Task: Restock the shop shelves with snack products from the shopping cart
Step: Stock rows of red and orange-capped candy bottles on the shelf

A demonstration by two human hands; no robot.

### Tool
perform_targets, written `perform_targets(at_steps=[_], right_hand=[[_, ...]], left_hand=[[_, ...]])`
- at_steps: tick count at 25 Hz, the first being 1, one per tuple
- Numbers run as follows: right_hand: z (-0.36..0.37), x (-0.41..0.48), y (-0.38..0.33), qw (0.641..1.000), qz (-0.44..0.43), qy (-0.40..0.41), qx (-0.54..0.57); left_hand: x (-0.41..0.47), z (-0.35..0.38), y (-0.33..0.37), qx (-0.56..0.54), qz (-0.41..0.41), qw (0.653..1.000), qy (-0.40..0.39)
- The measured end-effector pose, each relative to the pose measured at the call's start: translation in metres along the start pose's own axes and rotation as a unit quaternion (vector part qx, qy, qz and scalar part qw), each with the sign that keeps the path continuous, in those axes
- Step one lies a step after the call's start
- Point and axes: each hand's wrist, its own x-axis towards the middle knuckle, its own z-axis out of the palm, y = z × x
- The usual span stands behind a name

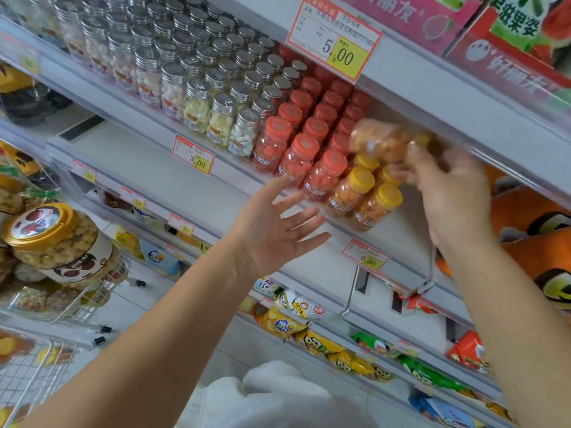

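Note:
My right hand [448, 193] grips a yellow-capped jar of orange candy [380, 140], held on its side and blurred, just above the yellow-capped jars [367, 193] standing at the right end of the shelf [216, 168]. Red-capped jars [296, 149] stand in rows to their left, and silver-capped jars [197, 84] fill the rest of that shelf. My left hand [278, 223] is open with fingers spread, hovering in front of the shelf edge below the red-capped jars, holding nothing. The wire shopping cart [40, 359] is at the lower left.
A big gold-lidded jar of puffed snacks [55, 242] lies in the cart basket. Snack bags [309, 319] hang and lie on lower shelves. Orange boxes [531, 230] sit at right. The shelf above [432, 88] overhangs closely, with a price tag [336, 35].

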Motion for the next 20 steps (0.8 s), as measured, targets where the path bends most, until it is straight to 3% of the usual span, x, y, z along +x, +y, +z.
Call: perform_targets(at_steps=[3, 5, 7, 10, 16, 20], right_hand=[[-0.005, 0.028, 0.017, 0.988, -0.014, 0.084, -0.128], [-0.006, 0.048, 0.025, 0.96, 0.003, 0.057, -0.274], [-0.001, 0.071, 0.03, 0.939, 0.038, 0.058, -0.337], [0.01, 0.103, 0.041, 0.956, 0.062, 0.053, -0.282], [0.015, 0.113, 0.056, 0.975, 0.093, -0.042, -0.197], [0.013, 0.102, 0.037, 0.964, 0.128, -0.065, -0.222]], left_hand=[[0.003, -0.013, -0.004, -0.011, 0.004, 1.0, -0.004], [0.006, -0.018, -0.008, -0.008, 0.004, 1.0, -0.01], [0.01, -0.023, -0.009, -0.006, 0.006, 1.0, -0.01], [0.014, -0.03, -0.009, -0.01, 0.011, 1.0, -0.005], [0.015, -0.043, -0.007, -0.031, 0.005, 0.999, 0.008], [0.0, -0.054, 0.0, -0.027, -0.011, 0.999, 0.029]])
